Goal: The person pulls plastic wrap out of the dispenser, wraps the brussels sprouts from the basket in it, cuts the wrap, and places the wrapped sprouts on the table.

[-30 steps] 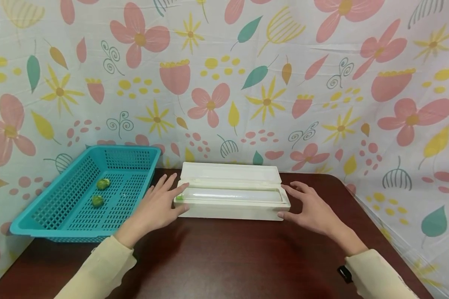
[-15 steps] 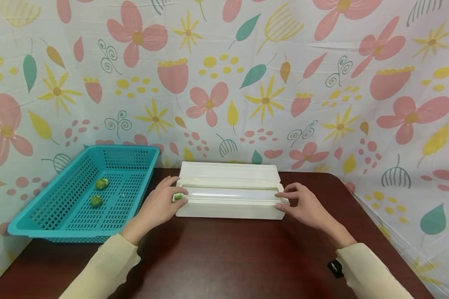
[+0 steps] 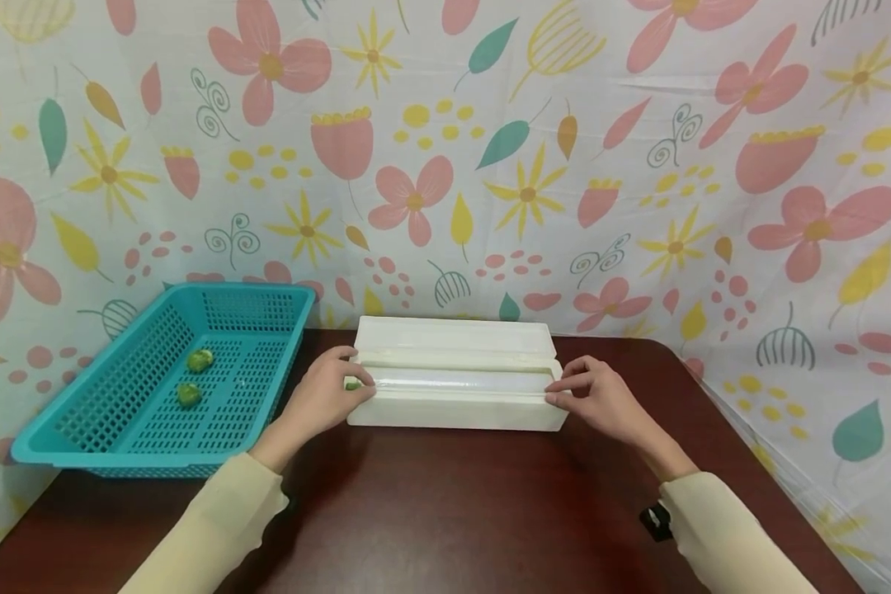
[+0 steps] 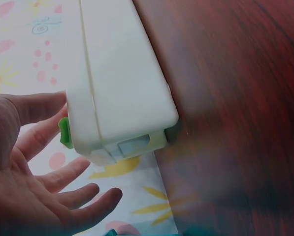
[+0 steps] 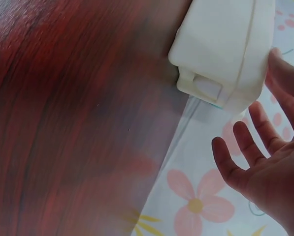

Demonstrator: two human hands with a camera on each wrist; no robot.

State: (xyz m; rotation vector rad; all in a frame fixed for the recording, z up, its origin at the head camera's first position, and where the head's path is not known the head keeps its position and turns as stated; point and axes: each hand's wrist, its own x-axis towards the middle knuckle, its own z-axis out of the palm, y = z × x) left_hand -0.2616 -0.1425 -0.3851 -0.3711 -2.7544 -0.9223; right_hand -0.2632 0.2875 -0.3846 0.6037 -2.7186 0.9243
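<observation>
A long white cling film dispenser [image 3: 456,415] stands near the back of the table with its lid [image 3: 456,338] tipped back. Inside lies a shiny roll of cling film [image 3: 460,380]. My left hand [image 3: 322,393] is at the left end, thumb and index finger pinching the film's edge at the front rim. A green slider [image 4: 65,132] shows beside those fingers in the left wrist view. At the right end my right hand [image 3: 604,403] pinches the edge likewise; its other fingers spread loosely past the box in the right wrist view. The clear film between the fingertips barely shows.
A blue-green plastic basket [image 3: 291,363] stands at the left of the dark red-brown table [image 3: 475,511]. Two small green round items [image 3: 200,360] lie in it. A flower-printed cloth [image 3: 416,124] hangs right behind the table.
Both hands have moved inward from beside the dispenser to its front rim. Thumbs and index fingers have come together there. The dispenser and basket stay in place while the view shifts slightly.
</observation>
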